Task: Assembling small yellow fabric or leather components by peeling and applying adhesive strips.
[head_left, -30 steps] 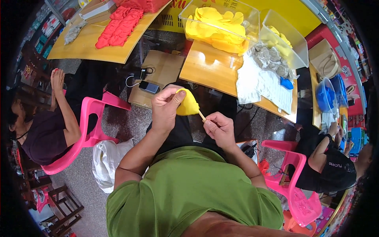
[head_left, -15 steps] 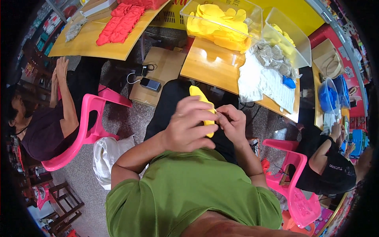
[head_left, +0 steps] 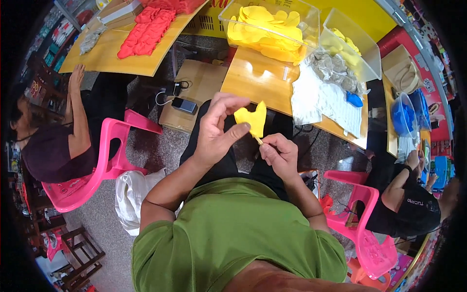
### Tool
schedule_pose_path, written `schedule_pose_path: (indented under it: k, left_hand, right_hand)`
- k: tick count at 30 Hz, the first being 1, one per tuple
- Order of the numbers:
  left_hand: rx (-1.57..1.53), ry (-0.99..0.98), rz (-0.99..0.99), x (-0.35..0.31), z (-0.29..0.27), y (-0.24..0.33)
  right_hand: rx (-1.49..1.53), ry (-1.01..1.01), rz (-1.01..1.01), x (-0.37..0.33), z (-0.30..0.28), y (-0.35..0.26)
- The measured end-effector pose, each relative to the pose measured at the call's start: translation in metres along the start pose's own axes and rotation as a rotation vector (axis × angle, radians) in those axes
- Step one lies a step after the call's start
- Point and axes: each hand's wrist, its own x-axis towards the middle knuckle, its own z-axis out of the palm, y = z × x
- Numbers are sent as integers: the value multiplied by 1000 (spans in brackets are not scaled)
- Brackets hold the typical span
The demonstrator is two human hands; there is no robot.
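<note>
The left hand point(head_left: 216, 129) pinches a yellow felt piece point(head_left: 252, 119) between thumb and forefinger, the other fingers lifted and spread, holding it up over the lap. The right hand point(head_left: 278, 153) is closed in a pinch on a thin stick point(head_left: 258, 140) that meets the piece's lower edge; whether the stick is already fixed inside cannot be told. Judging by this, one piece is in mid-assembly. On the table point(head_left: 253, 80) ahead, a clear bin point(head_left: 270, 27) is heaped with more yellow pieces, beside a second bin point(head_left: 351, 46) and a white cloth point(head_left: 323, 100), so much work seems left.
</note>
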Motion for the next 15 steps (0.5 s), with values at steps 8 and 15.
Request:
schedule_pose_path:
  k: [8,15]
  left_hand:
    - [-108,-140,-109,3,-13,-4]
    - [-137,31,-185,4,1,-5]
  right_hand:
    - [244,-102,217,1,-4,1]
    - [185,-6,137,0,11,4]
